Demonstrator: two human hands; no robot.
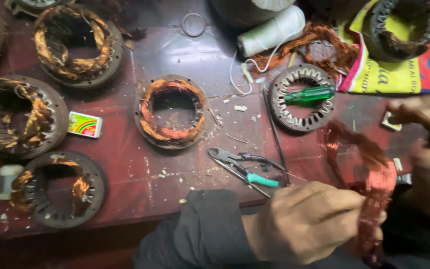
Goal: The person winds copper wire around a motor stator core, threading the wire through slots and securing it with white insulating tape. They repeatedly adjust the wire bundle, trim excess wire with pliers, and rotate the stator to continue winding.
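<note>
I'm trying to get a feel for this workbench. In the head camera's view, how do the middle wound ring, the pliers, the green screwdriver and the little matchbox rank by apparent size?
Largest to smallest as they look:
1. Middle wound ring
2. Pliers
3. Green screwdriver
4. Matchbox
The pliers lie nearer the camera than the screwdriver, so that pair is unsure.

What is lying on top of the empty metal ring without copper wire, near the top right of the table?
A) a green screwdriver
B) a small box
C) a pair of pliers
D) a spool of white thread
A: the green screwdriver lies across the bare metal ring, while the pliers and the small box rest on the table elsewhere.
</note>
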